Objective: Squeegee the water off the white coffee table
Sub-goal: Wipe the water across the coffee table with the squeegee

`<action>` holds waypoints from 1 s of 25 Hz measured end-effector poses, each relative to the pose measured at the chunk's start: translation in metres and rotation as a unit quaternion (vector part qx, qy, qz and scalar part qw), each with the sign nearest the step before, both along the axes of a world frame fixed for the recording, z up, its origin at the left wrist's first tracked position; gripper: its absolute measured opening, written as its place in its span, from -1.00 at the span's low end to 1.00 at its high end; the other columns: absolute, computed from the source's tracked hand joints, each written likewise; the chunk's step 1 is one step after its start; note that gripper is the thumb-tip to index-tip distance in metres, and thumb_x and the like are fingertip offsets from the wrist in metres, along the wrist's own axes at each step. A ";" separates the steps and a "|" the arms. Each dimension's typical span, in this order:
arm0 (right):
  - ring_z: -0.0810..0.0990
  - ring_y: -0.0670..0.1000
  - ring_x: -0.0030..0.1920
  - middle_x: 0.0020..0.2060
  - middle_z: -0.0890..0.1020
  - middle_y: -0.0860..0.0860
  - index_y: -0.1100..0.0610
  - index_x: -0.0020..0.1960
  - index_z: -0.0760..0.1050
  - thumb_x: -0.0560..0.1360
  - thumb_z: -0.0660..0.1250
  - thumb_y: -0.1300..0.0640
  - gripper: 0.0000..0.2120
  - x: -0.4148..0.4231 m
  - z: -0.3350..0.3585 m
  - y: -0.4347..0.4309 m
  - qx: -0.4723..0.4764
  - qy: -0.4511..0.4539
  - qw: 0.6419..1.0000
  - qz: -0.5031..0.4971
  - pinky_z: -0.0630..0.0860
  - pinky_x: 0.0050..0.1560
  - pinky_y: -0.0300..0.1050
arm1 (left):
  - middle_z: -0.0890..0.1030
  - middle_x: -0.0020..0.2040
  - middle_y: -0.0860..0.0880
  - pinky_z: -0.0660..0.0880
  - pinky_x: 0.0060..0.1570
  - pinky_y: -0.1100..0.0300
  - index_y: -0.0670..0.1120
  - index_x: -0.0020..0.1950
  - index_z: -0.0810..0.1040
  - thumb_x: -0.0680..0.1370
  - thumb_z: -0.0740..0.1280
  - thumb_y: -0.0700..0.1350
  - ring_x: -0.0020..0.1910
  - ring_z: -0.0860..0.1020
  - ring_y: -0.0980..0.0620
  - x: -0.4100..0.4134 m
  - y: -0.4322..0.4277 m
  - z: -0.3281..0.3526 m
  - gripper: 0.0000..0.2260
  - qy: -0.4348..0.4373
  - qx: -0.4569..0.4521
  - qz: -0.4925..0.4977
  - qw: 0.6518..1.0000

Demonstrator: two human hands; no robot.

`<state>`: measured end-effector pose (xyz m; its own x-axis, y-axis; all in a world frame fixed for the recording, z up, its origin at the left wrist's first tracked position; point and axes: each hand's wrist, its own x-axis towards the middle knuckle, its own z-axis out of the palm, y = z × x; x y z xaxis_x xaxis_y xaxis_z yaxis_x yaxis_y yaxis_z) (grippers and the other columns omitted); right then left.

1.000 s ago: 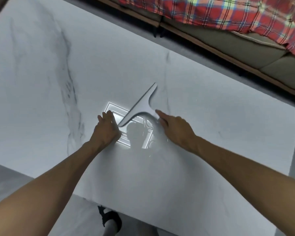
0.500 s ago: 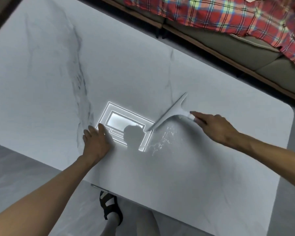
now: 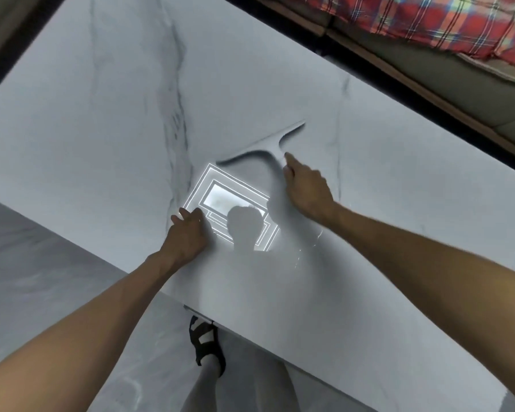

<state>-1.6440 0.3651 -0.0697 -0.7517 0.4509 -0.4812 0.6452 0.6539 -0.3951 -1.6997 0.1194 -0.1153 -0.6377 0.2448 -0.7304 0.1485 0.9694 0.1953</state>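
The white marble-veined coffee table [image 3: 399,233] fills most of the view. A grey T-shaped squeegee [image 3: 262,147] lies with its blade on the top, just beyond the bright reflection of a ceiling light. My right hand [image 3: 306,188] grips its handle, index finger stretched along it toward the blade. My left hand [image 3: 188,230] rests on the table near the front edge, fingers bent against the surface, holding nothing. Thin streaks of water [image 3: 309,245] glisten to the right of the reflection, below my right wrist.
A sofa [image 3: 473,93] with a red plaid blanket [image 3: 428,22] runs along the table's far side, a narrow gap between them. My sandalled foot [image 3: 207,343] stands on the grey floor [image 3: 42,263] at the near edge. The table's right corner is rounded.
My right hand has drawn the squeegee back to the left and farther up the table. The puddle by the reflection is reduced to thin streaks. My left hand has barely shifted.
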 end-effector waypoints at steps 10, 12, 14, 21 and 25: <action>0.58 0.17 0.07 0.14 0.65 -0.02 -0.34 0.47 0.17 0.65 -0.08 -0.14 -0.61 0.199 0.047 0.015 0.084 -0.171 0.977 0.091 0.47 -0.04 -0.02 | 0.47 0.23 -0.23 0.40 0.18 -0.01 -0.22 0.34 0.35 0.54 0.16 -0.24 0.22 0.47 -0.24 0.030 -0.037 0.023 -0.64 -0.006 0.072 -0.072 0.995; 0.56 0.17 0.15 0.25 0.60 -0.06 -0.37 0.45 0.18 0.64 -0.08 -0.17 -0.61 0.209 0.061 0.018 0.090 -0.187 0.974 0.087 0.45 -0.04 -0.05 | 0.52 0.18 -0.20 0.39 0.06 0.05 -0.19 0.29 0.39 0.53 0.14 -0.25 0.15 0.50 -0.23 0.042 -0.050 0.026 -0.67 -0.033 0.081 -0.062 0.994; 0.56 0.14 0.18 0.28 0.58 -0.09 -0.41 0.42 0.20 0.62 -0.07 -0.22 -0.62 0.190 0.067 0.006 0.084 -0.161 0.979 0.094 0.39 -0.07 -0.08 | 0.57 0.06 -0.16 0.40 -0.03 0.07 -0.14 0.21 0.42 0.52 0.10 -0.22 0.08 0.53 -0.23 0.046 -0.065 0.026 -0.72 -0.020 0.093 -0.018 0.995; 0.58 0.11 0.12 0.16 0.64 -0.05 -0.39 0.41 0.25 0.62 -0.04 -0.23 -0.63 0.052 0.013 -0.139 0.023 -0.041 0.937 0.347 0.42 -0.07 -0.07 | 0.56 0.24 -0.22 0.39 0.02 0.09 -0.14 0.37 0.36 0.48 0.17 -0.26 0.20 0.52 -0.27 0.024 -0.122 0.011 -0.57 0.081 0.078 0.130 0.985; 0.57 0.14 0.13 0.17 0.63 -0.01 -0.35 0.43 0.25 0.64 -0.06 -0.19 -0.62 0.056 -0.010 -0.147 0.025 -0.038 0.933 0.358 0.38 -0.09 -0.06 | 0.50 0.28 -0.20 0.38 0.05 0.07 -0.16 0.33 0.38 0.46 0.18 -0.29 0.23 0.49 -0.25 0.033 -0.127 0.006 -0.58 0.084 0.054 0.077 0.992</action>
